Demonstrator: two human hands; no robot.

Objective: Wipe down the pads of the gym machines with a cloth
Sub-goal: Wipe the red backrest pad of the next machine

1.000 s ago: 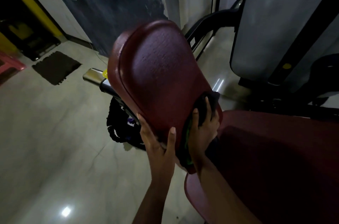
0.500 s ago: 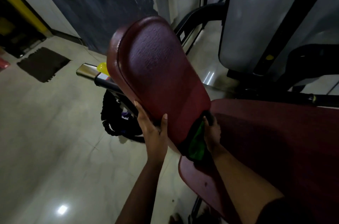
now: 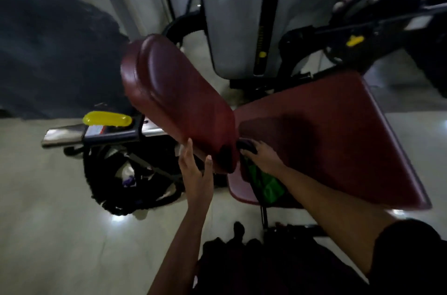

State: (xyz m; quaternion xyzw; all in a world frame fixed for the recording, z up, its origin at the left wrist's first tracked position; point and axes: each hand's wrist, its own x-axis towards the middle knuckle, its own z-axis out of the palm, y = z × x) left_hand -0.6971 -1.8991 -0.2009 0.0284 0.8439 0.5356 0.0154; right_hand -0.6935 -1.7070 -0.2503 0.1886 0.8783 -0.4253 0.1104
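Observation:
A dark red back pad [image 3: 179,99] tilts up at the centre of the head view. A flat dark red seat pad [image 3: 338,140] lies to its right. My left hand [image 3: 196,173] grips the back pad's lower left edge, thumb on the front face. My right hand [image 3: 262,157] presses a dark and green cloth [image 3: 266,184] into the gap where the two pads meet. Part of the cloth hangs below my wrist, over the seat's near edge.
A yellow knob [image 3: 107,119] sits on a steel bar [image 3: 65,136] left of the back pad. A black bag [image 3: 130,173] lies on the pale tiled floor beneath. A grey weight-stack cover [image 3: 232,16] and black frame arms [image 3: 362,33] stand behind the pads.
My right hand has slid the cloth down the back pad's right edge into the joint with the seat. The camera has tilted down and right, showing more of the seat.

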